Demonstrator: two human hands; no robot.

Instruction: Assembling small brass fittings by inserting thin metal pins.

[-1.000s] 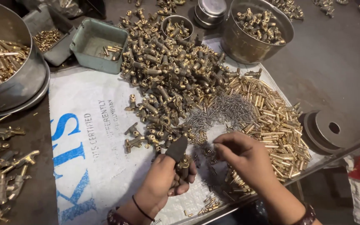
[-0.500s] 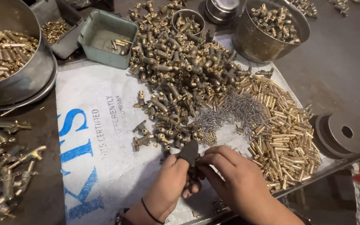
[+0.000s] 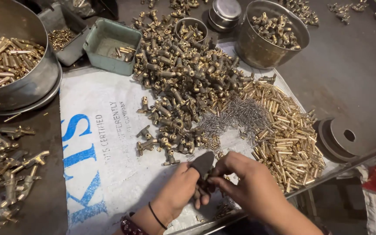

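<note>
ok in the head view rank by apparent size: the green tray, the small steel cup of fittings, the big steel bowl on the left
1. big steel bowl, partly cropped
2. green tray
3. small steel cup

The sack [image 3: 109, 143] is white with blue letters and small grey print. The fittings [image 3: 183, 82] are dull brass and grey; the pins [image 3: 288, 130] at right bright gold. Springs [image 3: 236, 117] silver-grey. The far tray [image 3: 93, 52] is pale green, the bowls [image 3: 27, 87] steel, the desk [image 3: 353, 65] dark grey. A dark grey piece [image 3: 203, 163] sits between the hands.
</note>
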